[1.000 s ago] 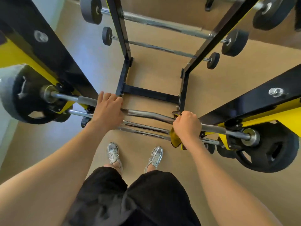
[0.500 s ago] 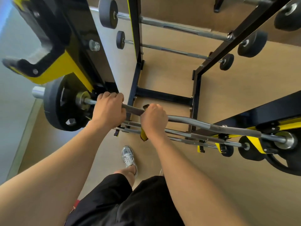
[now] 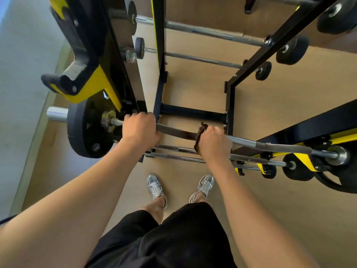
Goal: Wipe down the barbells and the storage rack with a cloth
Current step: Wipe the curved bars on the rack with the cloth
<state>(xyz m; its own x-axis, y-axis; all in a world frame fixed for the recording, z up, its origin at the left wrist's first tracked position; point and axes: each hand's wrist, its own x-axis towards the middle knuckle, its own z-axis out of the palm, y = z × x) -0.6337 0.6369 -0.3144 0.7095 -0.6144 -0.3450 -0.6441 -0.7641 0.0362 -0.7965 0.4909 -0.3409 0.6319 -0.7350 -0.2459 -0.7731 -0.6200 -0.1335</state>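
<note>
Because the bent chrome barbell (image 3: 241, 141) would roll on its hooks, the left hand (image 3: 140, 130) curls its fingers tight around the shaft beside the black weight plate (image 3: 85, 130), steadying it. Just along, the right hand (image 3: 213, 143) clamps a dark-and-yellow cloth (image 3: 200, 137) around the bar, fingers closed, for wiping. Beyond the knuckles stands the black steel storage rack (image 3: 193, 113), unwiped, I'd guess.

Storage rack (image 3: 195, 113) showing black frame with yellow panels. Curl bar (image 3: 270, 145), crossing in front of rack, gleaming silver-grey; its plate (image 3: 81, 130) appearing black. Cloth (image 3: 200, 135) on the bar looking dark with yellow edge. Below the bar: silver sneakers (image 3: 154, 185), black shorts (image 3: 173, 238), tan floor (image 3: 280, 190).
</note>
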